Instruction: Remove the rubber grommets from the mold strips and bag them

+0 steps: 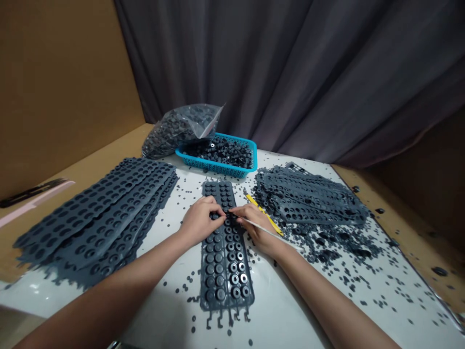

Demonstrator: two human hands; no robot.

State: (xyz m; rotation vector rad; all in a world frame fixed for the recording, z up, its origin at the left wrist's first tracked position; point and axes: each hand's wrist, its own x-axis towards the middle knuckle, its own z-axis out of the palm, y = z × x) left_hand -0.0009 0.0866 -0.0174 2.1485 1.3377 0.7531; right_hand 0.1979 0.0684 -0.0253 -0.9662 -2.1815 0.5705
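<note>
A dark grey moulded rubber sheet [225, 261] with rows of round raised parts lies lengthwise in front of me. On its right rows, several parts in the nearer half show light centres; those on the left look capped. My left hand [201, 218] rests over the sheet's left side, thumb and forefinger pinched near its middle; what they grip is too small to tell. Across from it, my right hand [256, 228] closes round a thin white stick [263, 228], its fingertips almost meeting the left ones over the sheet.
Stacked rubber sheets [105, 213] lie left; perforated sheets [312, 194] and scattered scraps [337, 252] lie right. A blue basket [218, 167] of small dark parts stands behind, beside a filled plastic bag [174, 128]. A yellow tool [271, 220] lies beside my right hand.
</note>
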